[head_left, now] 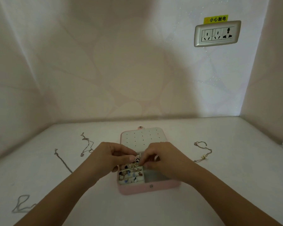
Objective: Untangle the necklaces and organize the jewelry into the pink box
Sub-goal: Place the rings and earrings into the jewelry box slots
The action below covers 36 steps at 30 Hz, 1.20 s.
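**A:** Where is the pink box [137, 189]?
**B:** Open at the middle of the white table [219, 185], its lid [142, 136] laid back. Rings fill the left compartments.
**A:** And the hands?
**B:** They meet above the box. The left hand [111, 156] and right hand [160, 158], fingers curled, both pinch a charm piece [137, 160] with a round black pendant.
**A:** The necklaces?
**B:** The left chains [87, 144] lie loose on the table. The right chain [203, 150] lies on the other side.
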Each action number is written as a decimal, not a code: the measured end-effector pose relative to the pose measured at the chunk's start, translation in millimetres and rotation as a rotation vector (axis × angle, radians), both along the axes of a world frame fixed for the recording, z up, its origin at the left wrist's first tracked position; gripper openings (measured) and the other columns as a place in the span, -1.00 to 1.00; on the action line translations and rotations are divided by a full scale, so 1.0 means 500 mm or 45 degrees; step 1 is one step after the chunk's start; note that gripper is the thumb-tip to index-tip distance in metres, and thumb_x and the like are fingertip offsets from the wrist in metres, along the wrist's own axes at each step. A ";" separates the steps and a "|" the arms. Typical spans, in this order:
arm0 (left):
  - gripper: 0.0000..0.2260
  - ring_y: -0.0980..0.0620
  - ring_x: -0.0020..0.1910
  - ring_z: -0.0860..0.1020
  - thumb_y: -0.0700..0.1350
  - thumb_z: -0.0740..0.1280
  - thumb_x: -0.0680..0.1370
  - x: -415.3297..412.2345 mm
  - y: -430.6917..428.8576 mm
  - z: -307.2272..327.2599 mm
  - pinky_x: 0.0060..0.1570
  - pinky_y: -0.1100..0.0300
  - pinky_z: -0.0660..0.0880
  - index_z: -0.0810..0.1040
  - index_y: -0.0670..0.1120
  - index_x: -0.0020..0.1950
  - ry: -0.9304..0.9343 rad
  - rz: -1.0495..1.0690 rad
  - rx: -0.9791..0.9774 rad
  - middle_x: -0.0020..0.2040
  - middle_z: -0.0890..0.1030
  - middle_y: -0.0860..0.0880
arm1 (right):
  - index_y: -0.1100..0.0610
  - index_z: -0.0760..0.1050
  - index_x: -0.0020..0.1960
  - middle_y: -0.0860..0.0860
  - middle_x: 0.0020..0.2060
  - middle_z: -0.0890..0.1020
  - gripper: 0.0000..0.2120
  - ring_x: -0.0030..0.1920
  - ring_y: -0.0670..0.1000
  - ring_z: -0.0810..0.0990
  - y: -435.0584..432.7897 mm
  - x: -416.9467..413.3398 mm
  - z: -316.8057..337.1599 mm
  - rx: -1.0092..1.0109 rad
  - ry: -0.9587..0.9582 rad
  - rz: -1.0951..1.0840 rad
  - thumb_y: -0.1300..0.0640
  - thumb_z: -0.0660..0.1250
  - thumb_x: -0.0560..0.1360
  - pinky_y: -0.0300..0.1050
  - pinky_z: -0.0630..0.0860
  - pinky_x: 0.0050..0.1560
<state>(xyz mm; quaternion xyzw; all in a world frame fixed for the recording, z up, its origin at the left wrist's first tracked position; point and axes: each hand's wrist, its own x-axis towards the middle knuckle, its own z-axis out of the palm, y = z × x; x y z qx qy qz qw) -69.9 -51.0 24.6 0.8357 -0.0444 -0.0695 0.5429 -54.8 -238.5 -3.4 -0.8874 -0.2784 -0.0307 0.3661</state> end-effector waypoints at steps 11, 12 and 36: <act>-0.93 0.22 -0.50 0.53 -0.27 0.50 0.38 -0.006 -0.020 -0.027 -0.52 0.38 0.37 0.65 -0.15 -0.19 0.162 0.049 0.010 -0.39 0.64 0.01 | -0.03 0.68 0.04 -0.09 -0.04 0.51 -0.67 -0.07 -0.11 0.45 -0.003 -0.002 -0.002 -0.383 -0.190 0.122 0.28 0.22 0.51 -0.21 0.38 -0.07; -0.93 0.21 -0.50 0.53 -0.28 0.50 0.38 -0.005 -0.020 -0.030 -0.52 0.38 0.38 0.66 -0.16 -0.20 0.159 0.060 0.022 -0.38 0.65 0.00 | -0.03 0.68 0.04 -0.10 -0.06 0.51 -0.65 -0.09 -0.13 0.43 -0.003 -0.001 -0.004 -0.389 -0.203 0.124 0.30 0.20 0.50 -0.21 0.37 -0.09; -0.88 0.09 -0.29 0.60 -0.20 0.50 0.40 0.008 -0.022 -0.031 -0.14 0.13 0.56 0.70 0.02 -0.26 -0.101 -0.099 0.526 -0.30 0.69 -0.01 | -0.05 0.67 0.06 -0.09 -0.02 0.53 -0.62 -0.11 -0.17 0.39 -0.005 -0.003 -0.005 -0.430 -0.203 0.130 0.30 0.18 0.51 -0.25 0.32 -0.12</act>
